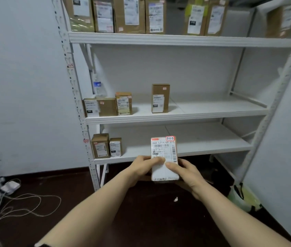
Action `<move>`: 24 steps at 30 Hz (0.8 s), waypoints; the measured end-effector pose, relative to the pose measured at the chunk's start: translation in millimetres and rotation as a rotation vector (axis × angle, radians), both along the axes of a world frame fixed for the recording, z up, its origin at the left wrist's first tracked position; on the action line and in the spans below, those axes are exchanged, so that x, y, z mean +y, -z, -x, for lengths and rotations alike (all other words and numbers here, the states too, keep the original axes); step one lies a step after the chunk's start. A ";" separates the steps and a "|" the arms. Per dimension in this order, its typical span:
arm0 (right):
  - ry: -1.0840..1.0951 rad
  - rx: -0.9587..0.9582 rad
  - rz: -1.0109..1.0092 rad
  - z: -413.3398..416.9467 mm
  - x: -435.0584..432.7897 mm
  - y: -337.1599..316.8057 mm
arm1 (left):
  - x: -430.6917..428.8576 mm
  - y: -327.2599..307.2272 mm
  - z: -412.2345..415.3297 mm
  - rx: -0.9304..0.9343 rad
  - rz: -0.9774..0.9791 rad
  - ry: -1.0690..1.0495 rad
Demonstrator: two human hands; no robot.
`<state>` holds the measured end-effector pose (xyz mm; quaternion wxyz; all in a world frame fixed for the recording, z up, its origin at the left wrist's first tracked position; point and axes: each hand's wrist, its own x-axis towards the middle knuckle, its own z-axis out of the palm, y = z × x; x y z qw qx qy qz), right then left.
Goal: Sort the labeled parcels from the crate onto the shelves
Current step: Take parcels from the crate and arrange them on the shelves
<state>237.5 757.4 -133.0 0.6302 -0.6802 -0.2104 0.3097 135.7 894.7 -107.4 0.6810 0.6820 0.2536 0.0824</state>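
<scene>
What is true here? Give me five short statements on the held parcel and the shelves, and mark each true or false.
1. The left hand and right hand both hold one parcel. True.
2. The parcel's red-edged tag reads 2-4-1. False: it reads 3-1-5.
3. The lower shelf carries two boxes, at its left end. True.
4. The middle shelf carries no boxes. False: three boxes stand on it.
5. A water bottle stands near the middle shelf's left end. True.
</scene>
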 end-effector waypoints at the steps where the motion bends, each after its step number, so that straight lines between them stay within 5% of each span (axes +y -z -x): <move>1: -0.006 -0.001 0.008 1.9 5.9 1.4 | 5.2 1.0 2.4 0.003 -0.003 -0.004; 24: -0.103 -0.021 -0.067 -22.5 94.7 -32.4 | 102.8 -24.8 -8.9 -0.073 -0.084 -0.011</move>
